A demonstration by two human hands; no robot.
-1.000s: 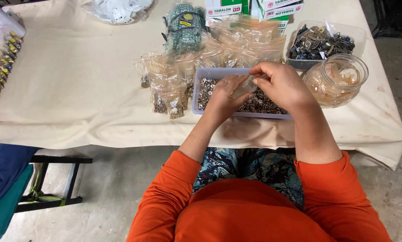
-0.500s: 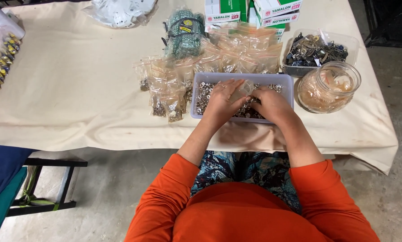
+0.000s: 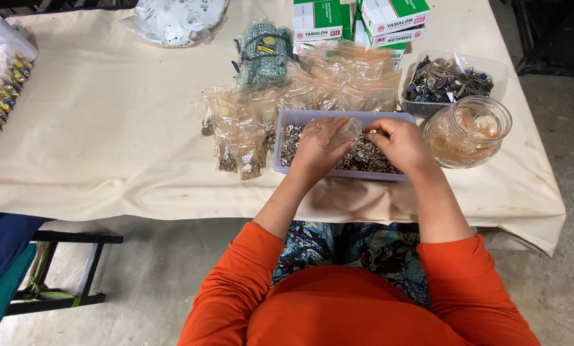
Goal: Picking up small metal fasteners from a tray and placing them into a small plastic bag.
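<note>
A shallow lavender plastic tray [image 3: 300, 116] full of small silver metal pieces sits near the table's front edge. My left hand [image 3: 317, 148] rests over the tray and holds a small clear plastic bag [image 3: 346, 131] by its side. My right hand [image 3: 399, 142] is in the tray to the right of the bag, its fingertips pinched among the metal pieces next to the bag's mouth. I cannot tell whether it grips any pieces.
Several small filled clear bags [image 3: 239, 138] lie left of and behind the tray. A glass jar [image 3: 467, 131] stands to the right, a clear tub of dark metal parts [image 3: 453, 80] behind it. Boxes [image 3: 357, 19], a green bundle [image 3: 261, 54] and a beige cloth [image 3: 107, 115] fill the table.
Both hands have dropped from above the tray into it and moved apart. The left hand now shows the small clear bag; the right hand has gone to the metal pieces.
</note>
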